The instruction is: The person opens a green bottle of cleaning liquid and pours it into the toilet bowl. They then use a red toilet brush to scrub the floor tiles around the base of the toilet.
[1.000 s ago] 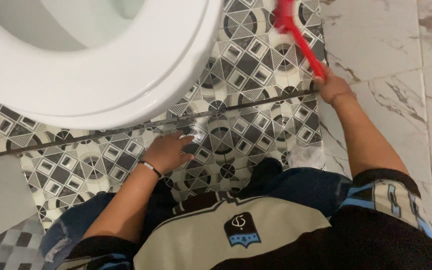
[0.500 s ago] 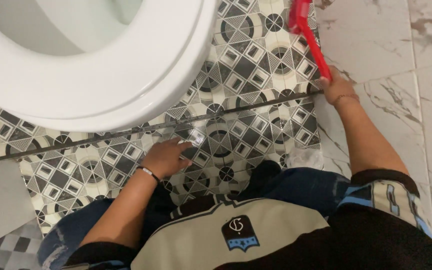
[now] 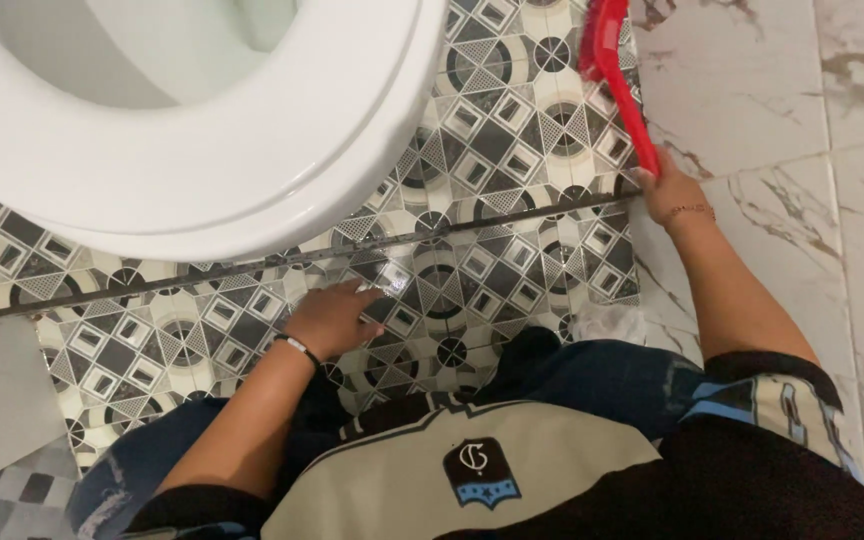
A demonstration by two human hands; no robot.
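My right hand [image 3: 674,192] grips the handle of a red brush [image 3: 620,80] that reaches up along the edge where the patterned floor meets the marble wall tiles. My left hand [image 3: 334,318] rests flat on the wet patterned floor tiles [image 3: 492,260], fingers spread, just below the white toilet bowl [image 3: 192,150]. A thin bracelet is on each wrist. The brush head is cut off at the top edge of the view.
The toilet seat fills the upper left. A dark grout line [image 3: 512,222] crosses the floor. White marble tiles [image 3: 782,120] cover the right side. My knees in blue trousers [image 3: 612,385] and my shirt fill the bottom.
The view has shifted slightly. The brush has moved a little along the wall edge with my right hand. My left hand stays pressed on the floor.
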